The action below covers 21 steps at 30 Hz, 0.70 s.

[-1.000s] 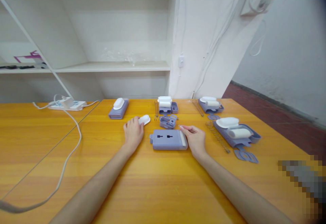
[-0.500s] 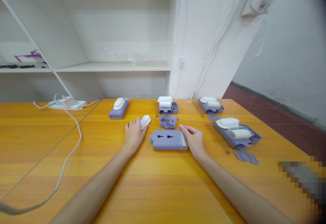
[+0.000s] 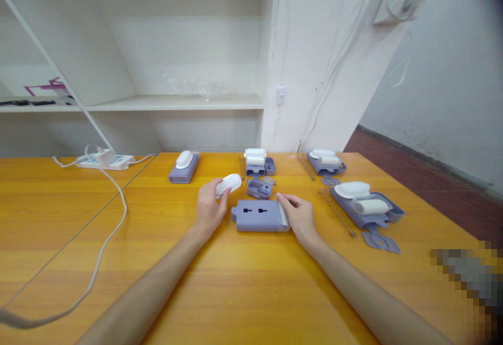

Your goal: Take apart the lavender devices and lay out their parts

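Observation:
My left hand (image 3: 210, 206) grips a white oval plastic cap (image 3: 228, 184) between thumb and fingers, tilted so that its ribbed underside shows. In front of me a purple-grey plastic case (image 3: 257, 216) lies flat, with two dark keyhole-like slots on top and a pale band near its right end. My right hand (image 3: 298, 213) is closed at that right end, thumb and forefinger pinched by the far corner. Just behind the case sits a small purple-grey tray (image 3: 258, 189) with small parts in it.
Another purple-grey case (image 3: 184, 169) with a white cap stands back left. Parts sets (image 3: 255, 164) with white rollers, springs (image 3: 338, 214) and flat purple frames (image 3: 380, 241) lie behind and to the right. A power strip (image 3: 106, 162) and its cable (image 3: 104, 240) are at left.
My left hand has lifted and turned the white cap, so its ribbed underside now faces me. My right hand and the case stay in place.

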Available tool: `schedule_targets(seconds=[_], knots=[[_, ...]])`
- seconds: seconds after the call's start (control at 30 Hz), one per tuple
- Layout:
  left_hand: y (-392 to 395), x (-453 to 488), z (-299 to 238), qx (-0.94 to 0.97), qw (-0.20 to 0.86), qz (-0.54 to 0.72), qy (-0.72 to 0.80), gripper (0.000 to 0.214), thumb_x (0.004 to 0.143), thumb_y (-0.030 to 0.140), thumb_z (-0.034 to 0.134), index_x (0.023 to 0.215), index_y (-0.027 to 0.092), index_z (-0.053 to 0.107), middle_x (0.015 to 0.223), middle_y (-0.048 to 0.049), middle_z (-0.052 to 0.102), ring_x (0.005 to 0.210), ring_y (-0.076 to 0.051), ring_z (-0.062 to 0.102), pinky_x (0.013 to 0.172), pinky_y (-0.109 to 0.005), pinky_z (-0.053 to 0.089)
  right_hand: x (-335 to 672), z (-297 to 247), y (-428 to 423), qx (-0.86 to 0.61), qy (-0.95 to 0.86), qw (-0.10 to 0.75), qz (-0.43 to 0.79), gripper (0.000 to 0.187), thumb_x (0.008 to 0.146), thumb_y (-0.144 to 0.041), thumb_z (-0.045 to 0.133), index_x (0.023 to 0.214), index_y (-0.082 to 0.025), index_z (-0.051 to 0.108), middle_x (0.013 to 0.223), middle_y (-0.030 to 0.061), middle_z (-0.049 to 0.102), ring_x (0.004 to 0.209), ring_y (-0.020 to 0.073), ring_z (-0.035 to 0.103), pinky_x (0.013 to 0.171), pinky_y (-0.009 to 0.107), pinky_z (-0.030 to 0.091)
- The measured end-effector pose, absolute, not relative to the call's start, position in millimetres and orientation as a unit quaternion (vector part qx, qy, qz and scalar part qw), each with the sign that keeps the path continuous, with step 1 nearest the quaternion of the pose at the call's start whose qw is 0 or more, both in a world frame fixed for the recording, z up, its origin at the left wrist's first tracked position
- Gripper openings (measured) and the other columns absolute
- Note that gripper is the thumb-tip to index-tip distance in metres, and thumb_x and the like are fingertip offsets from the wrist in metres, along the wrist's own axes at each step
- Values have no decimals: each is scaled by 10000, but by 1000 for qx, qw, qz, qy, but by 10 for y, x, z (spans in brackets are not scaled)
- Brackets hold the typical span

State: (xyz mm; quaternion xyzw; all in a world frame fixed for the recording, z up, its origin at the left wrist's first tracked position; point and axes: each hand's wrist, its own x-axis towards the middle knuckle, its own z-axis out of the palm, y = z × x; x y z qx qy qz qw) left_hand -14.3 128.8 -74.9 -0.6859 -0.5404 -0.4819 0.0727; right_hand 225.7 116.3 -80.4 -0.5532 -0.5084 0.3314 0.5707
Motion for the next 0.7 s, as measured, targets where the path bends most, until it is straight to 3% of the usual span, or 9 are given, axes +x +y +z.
schedule_targets(seconds=[0.17, 0.5, 0.7], knots=[[1105, 49, -733, -725, -14, -506, -467, 256, 877, 290, 505, 1117, 202, 486, 1075, -77, 597, 1018, -196, 563, 899, -347, 455, 2269, -871, 1207, -531, -496, 590, 353, 327, 694, -426, 676, 858, -146, 713, 862, 94, 719, 798, 238, 649, 740, 348, 492], [1006, 144, -737, -775, -121, -457, -419, 271, 887, 276, 487, 1149, 206, 490, 1113, -84, 595, 1036, -192, 556, 922, -352, 440, 2267, -859, 1203, -540, -512, 579, 334, 301, 685, -423, 672, 813, -152, 709, 825, 85, 717, 775, 231, 648, 747, 354, 490], [993, 152, -678, -808, -133, -409, -403, 262, 894, 304, 470, 1137, 211, 506, 1091, -86, 599, 1026, -212, 543, 901, -373, 434, 2257, -832, 1190, -540, -516, 577, 330, 292, 684, -419, 667, 804, -156, 709, 818, 86, 716, 773, 235, 644, 745, 359, 492]])
